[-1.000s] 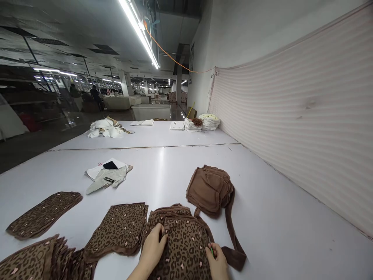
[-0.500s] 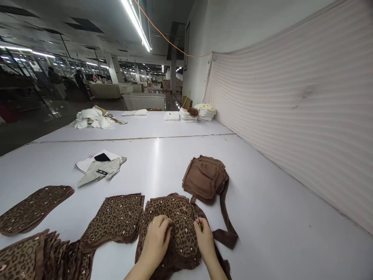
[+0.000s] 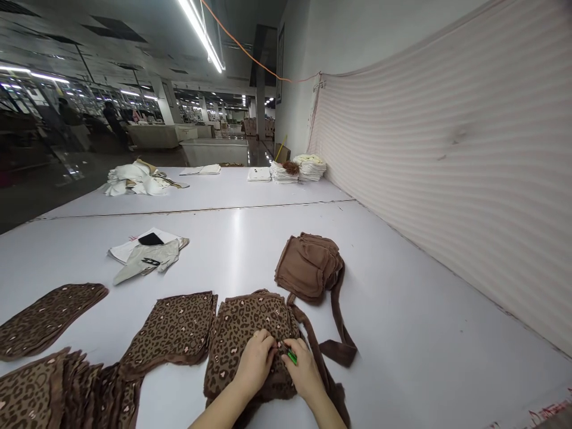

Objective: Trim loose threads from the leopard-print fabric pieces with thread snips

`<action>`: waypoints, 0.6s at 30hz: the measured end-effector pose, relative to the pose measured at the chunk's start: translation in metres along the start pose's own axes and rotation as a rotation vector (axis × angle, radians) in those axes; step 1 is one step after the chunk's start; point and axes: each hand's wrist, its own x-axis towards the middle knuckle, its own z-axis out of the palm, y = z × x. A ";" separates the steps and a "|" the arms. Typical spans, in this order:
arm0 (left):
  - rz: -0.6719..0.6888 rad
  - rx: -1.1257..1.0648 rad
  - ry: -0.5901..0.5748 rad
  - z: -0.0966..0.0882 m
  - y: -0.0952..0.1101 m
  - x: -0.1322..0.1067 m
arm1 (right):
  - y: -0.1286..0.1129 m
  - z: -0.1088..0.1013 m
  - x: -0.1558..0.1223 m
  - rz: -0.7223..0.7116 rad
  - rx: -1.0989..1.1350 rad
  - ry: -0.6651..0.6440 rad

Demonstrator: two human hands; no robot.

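Observation:
In the head view a stack of leopard-print fabric pieces (image 3: 236,319) lies before me, brown with dark spots and small pink marks. My left hand (image 3: 258,358) rests on it, fingers bent together and pinching the top piece near its middle. Close beside, my right hand (image 3: 301,364) is closed around a small green-handled tool (image 3: 292,356); an earlier view shows its thin pointed metal tip. The fingertips of both hands nearly meet over the cloth. My fingers hide the tool's tip and the pinched spot. A long brown fabric strip (image 3: 310,333) runs along the stack's right side.
Plain brown fabric pieces (image 3: 304,268) are stacked beyond my right hand. More leopard-print stacks (image 3: 179,325) lie to the left. Farther off are a grey-white cloth (image 3: 154,262) with a dark piece on it, crumpled white cloth (image 3: 134,179) and folded white stacks (image 3: 310,168). A striped sheet (image 3: 424,149) hangs right.
My right hand has moved left from the stack's right edge onto the cloth, bringing the green-handled tool beside my left hand. My left hand has shifted slightly right.

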 end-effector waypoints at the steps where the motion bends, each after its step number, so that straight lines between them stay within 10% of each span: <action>1: 0.003 -0.010 0.003 -0.001 -0.001 -0.001 | 0.000 0.001 0.002 -0.001 -0.013 0.005; 18: -0.002 0.032 0.036 -0.018 0.005 0.007 | -0.016 -0.014 0.014 -0.069 -0.115 0.031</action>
